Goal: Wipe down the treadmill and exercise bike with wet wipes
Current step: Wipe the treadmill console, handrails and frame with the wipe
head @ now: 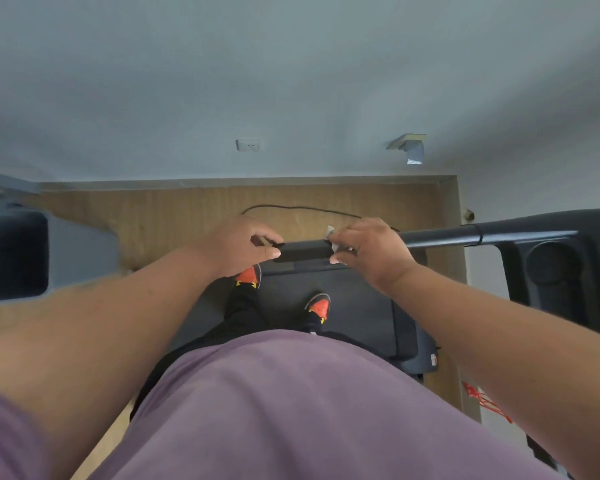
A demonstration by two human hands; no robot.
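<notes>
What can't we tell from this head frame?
- wet wipe: mostly hidden under the right hand.
- handlebar: its left end is covered by the left hand.
- treadmill console: cut off by the right edge.
- grey object at left: blurred, cropped, unidentifiable.
- Exercise bike: not identifiable.

Head camera looks steeply down, close over both arms.
</notes>
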